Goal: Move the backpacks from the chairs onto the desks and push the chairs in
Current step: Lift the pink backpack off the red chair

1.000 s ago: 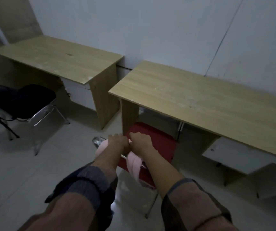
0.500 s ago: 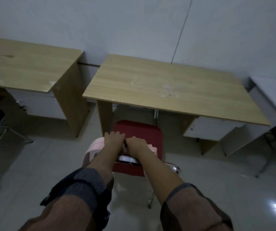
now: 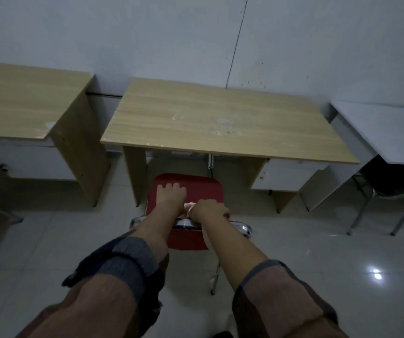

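A red chair [image 3: 197, 187] stands in front of the middle wooden desk [image 3: 220, 123], its seat partly under the desk edge. Its chrome back rail [image 3: 241, 226] faces me. My left hand [image 3: 171, 195] stretches forward over the seat, palm down, fingers extended, holding nothing. On the top of the chair back, my right hand [image 3: 209, 211] is closed around a pink strap [image 3: 188, 207]. A pale pink strip [image 3: 206, 237] runs down beside my right forearm. What the strap belongs to is hidden behind my arms and the chair back.
A second wooden desk [image 3: 25, 106] stands to the left and a white desk [image 3: 391, 132] to the right, all against the wall. Under the white desk sits a black chair with chrome legs [image 3: 391, 184]. The floor is pale glossy tile [image 3: 318, 252].
The view has swung square to the middle desk. My left hand has left the chair back and reached forward over the seat. The pink loop seen on the left is out of sight.
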